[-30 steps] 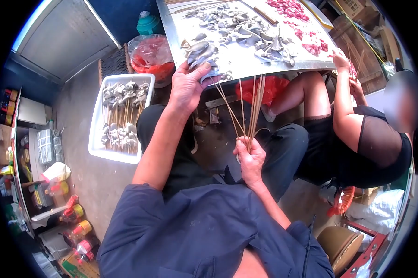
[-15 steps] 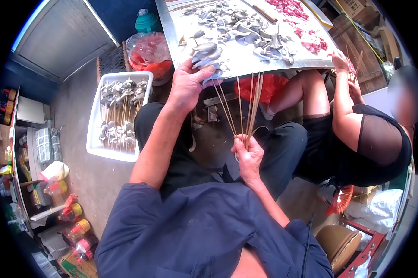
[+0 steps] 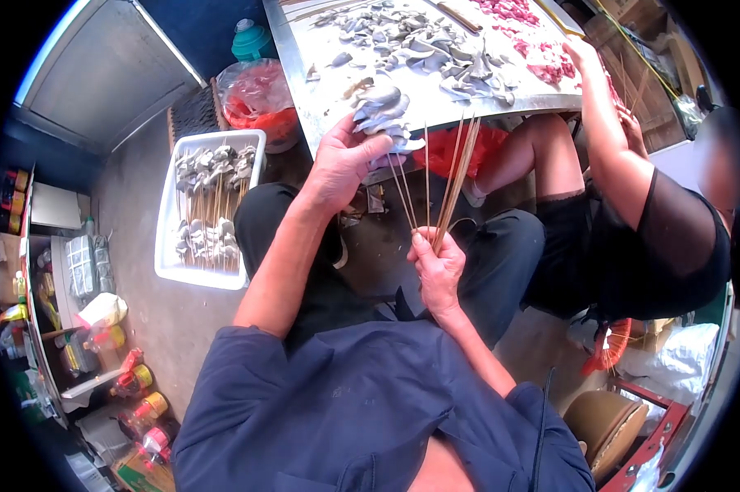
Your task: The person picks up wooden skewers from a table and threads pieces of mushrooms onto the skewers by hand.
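Observation:
My left hand (image 3: 343,162) is closed on a cluster of grey oyster mushrooms (image 3: 381,111) at the near edge of the table. Thin wooden skewers run from beneath that cluster down to my right hand (image 3: 438,266). That hand is wrapped round a bundle of bamboo skewers (image 3: 458,180), whose tips fan upward. Just beyond my left hand, many loose oyster mushroom pieces (image 3: 419,49) lie spread over the white tabletop (image 3: 316,102). How far the skewers pass into the held mushrooms is hidden.
A white plastic tub (image 3: 163,254) of mushroom skewers stands on the floor at left. Red meat pieces (image 3: 542,57) and a knife (image 3: 458,16) lie on the table. A co-worker's arm (image 3: 603,139) reaches in at right. Bottles (image 3: 132,377) line the left side.
My left hand and the mushrooms have shifted slightly right, closer to the upright skewers. My right hand has risen a little. The co-worker's arm has stretched farther over the table toward the meat.

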`<state>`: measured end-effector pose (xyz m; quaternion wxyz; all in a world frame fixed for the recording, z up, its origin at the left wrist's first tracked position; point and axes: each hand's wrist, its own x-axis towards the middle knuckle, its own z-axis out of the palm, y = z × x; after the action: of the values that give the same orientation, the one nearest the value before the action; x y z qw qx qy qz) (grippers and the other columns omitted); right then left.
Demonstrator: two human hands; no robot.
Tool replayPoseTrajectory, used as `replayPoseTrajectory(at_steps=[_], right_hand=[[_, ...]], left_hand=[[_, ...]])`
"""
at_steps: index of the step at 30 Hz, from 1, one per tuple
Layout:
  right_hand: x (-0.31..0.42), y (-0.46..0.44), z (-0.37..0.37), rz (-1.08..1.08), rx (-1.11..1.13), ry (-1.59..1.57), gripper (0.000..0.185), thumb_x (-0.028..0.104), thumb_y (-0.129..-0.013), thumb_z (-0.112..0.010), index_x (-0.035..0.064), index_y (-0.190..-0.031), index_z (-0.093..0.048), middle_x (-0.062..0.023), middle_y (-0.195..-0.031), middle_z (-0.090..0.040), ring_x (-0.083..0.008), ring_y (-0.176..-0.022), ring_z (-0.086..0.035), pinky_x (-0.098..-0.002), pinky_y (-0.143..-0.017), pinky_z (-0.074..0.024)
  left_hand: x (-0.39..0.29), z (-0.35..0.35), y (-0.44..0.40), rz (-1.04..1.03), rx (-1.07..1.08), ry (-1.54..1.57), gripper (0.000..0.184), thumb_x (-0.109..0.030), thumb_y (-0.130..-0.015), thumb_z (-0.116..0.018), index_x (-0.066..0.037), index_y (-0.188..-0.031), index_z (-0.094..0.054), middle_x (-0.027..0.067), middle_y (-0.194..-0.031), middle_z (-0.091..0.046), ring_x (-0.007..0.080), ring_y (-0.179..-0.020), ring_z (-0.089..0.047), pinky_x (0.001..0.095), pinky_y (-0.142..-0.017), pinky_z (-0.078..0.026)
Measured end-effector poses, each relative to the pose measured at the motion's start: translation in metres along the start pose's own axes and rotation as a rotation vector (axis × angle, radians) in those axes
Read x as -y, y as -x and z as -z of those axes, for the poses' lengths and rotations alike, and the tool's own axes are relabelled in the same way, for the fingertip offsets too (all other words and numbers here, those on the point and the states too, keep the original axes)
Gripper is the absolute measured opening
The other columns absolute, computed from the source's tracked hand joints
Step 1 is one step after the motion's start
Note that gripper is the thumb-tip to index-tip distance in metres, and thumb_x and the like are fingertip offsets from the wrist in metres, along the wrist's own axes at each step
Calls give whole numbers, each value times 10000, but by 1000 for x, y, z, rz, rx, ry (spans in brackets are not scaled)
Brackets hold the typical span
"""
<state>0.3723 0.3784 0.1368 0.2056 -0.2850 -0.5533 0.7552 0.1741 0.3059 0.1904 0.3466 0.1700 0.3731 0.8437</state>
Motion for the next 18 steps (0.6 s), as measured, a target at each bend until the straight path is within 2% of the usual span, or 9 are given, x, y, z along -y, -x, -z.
replayPoseTrajectory(at_steps=[4, 11, 18], right_hand=[[-1, 0, -1, 1, -7, -20, 73, 100, -910, -614, 39, -947, -629, 30, -676, -573, -28, -582, -487, -176, -539, -376], [4, -1, -1, 21, 4, 32, 81, 101, -908, -619, 31, -948, -630, 34, -679, -564, -29, -590, -486, -178, -544, -380], [1, 9, 5, 7, 19, 67, 82, 98, -906, -615, 21, -930, -630, 33, -685, -554, -37, -595, -492, -183, -553, -386]], left_hand=[[1, -1, 0, -52, 44, -189, 521, 50, -806, -665, 14, -1285, -462, 146, -1091, -632, 233, -916, -670, 353, -809, -570], [4, 0, -2, -90, -65, -144, 517, 84, -801, -645, 38, -1276, -448, 168, -1056, -635, 259, -885, -678, 354, -774, -594], [-4, 7, -8, -213, -101, -51, 406, 70, -827, -617, 55, -1213, -493, 161, -1041, -646, 282, -851, -687, 392, -752, -594]])
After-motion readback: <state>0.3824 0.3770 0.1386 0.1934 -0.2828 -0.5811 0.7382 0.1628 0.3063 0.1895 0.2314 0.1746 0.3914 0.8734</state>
